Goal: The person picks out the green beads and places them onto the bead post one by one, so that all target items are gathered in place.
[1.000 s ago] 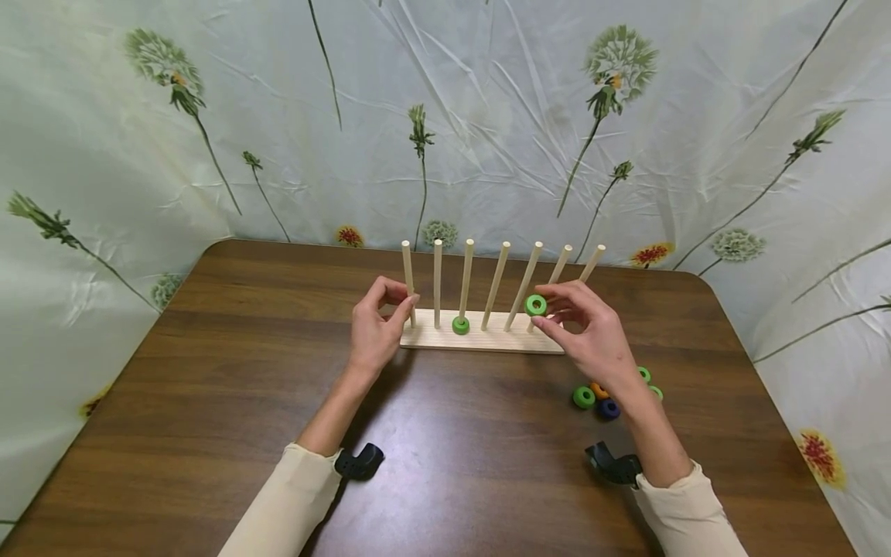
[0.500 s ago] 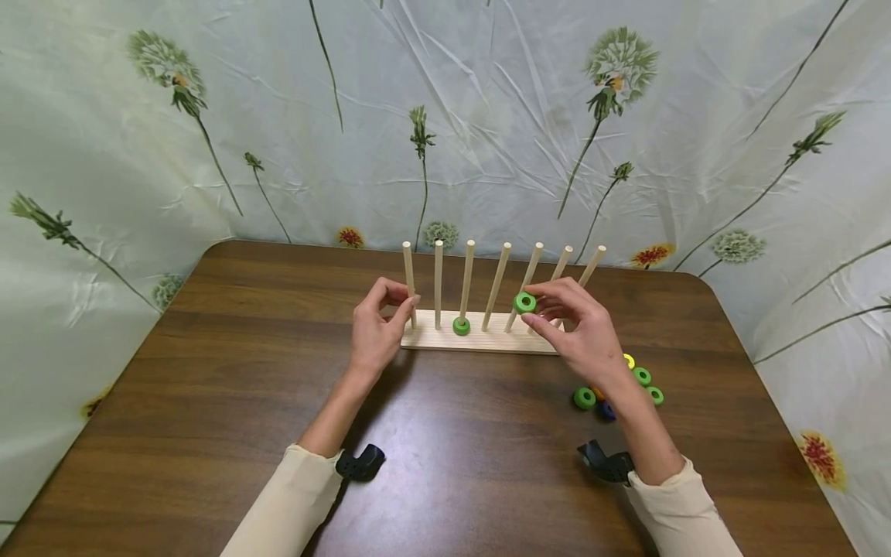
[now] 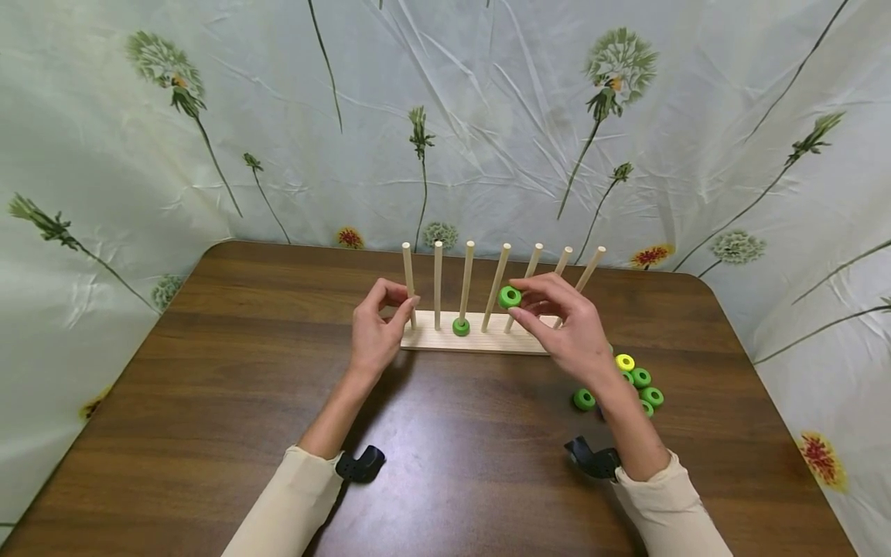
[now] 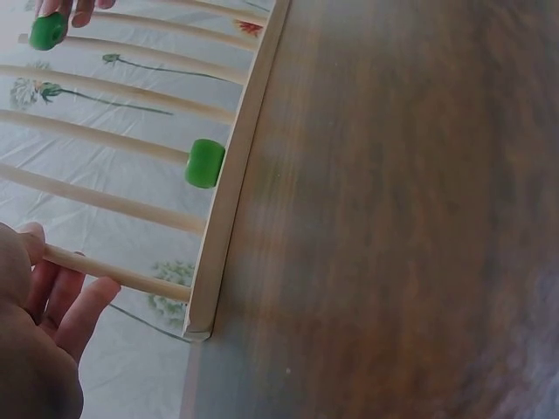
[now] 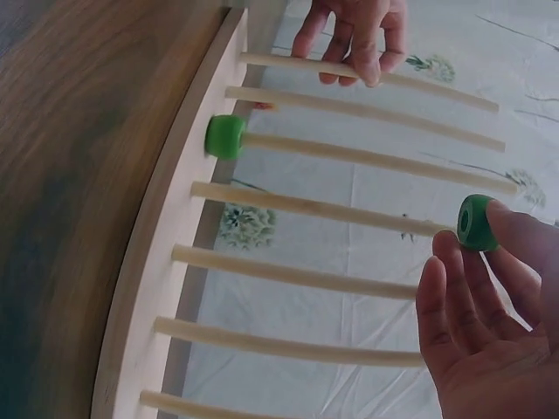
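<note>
A wooden rack (image 3: 480, 343) with a row of several upright pegs stands on the table. My left hand (image 3: 376, 333) grips the leftmost peg (image 3: 407, 267) between thumb and fingers, a little above the base. Low on the third peg from the left sits a green ring (image 3: 461, 329), down at the base. My right hand (image 3: 572, 329) pinches another green ring (image 5: 480, 223) by its edge. That ring is held in the air near the fourth peg (image 5: 323, 210), level with the peg's upper part, its hole facing toward the head camera.
Right of the rack lies a loose group of several green rings (image 3: 583, 400) with a yellow ring (image 3: 619, 362), partly covered by the right forearm. Behind the brown wooden table (image 3: 445, 464) hangs a pale curtain (image 3: 501, 139) printed with flowers.
My right hand has moved left along the rack with the green ring, from near the right-hand pegs to the fourth peg. My left hand has stayed on the leftmost peg.
</note>
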`<state>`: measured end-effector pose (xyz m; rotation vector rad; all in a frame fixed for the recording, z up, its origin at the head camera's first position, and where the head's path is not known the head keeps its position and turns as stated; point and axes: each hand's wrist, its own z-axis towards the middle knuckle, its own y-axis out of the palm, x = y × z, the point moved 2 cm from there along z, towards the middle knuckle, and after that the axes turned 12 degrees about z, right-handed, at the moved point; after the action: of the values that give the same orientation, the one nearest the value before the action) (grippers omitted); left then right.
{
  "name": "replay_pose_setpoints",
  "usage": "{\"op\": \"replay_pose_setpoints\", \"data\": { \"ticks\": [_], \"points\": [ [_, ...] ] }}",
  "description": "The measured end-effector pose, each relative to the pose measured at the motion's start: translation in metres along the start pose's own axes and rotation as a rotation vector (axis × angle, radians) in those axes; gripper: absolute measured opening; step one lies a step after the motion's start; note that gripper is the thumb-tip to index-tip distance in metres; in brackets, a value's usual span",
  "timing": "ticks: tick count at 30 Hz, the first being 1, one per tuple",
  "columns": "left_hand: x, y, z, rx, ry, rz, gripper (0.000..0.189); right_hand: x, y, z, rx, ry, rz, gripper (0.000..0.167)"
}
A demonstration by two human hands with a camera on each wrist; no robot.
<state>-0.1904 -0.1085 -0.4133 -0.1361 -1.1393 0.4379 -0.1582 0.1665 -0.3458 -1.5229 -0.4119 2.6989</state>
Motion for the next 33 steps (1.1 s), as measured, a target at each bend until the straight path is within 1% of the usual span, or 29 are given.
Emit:
{"op": "replay_pose_setpoints", "data": {
  "ticks": [8, 15, 29, 33],
  "points": [
    [0.000, 0.001, 0.002, 0.004, 0.012, 0.009, 0.015, -0.005, 0.007, 0.005, -0.005, -0.001, 0.007, 0.038],
    [-0.002, 0.001, 0.001, 0.012, 0.008, 0.003, 0.014, -0.006, 0.012, 0.007, -0.007, 0.011, 0.010, 0.037],
    [-0.001, 0.001, 0.002, 0.009, 0.029, 0.012, 0.014, -0.011, 0.020, 0.014, 0.008, -0.020, 0.045, 0.038],
    [-0.002, 0.001, 0.001, 0.013, 0.025, 0.008, 0.015, -0.014, 0.021, 0.018, 0.020, -0.023, 0.046, 0.038]
  ]
}}
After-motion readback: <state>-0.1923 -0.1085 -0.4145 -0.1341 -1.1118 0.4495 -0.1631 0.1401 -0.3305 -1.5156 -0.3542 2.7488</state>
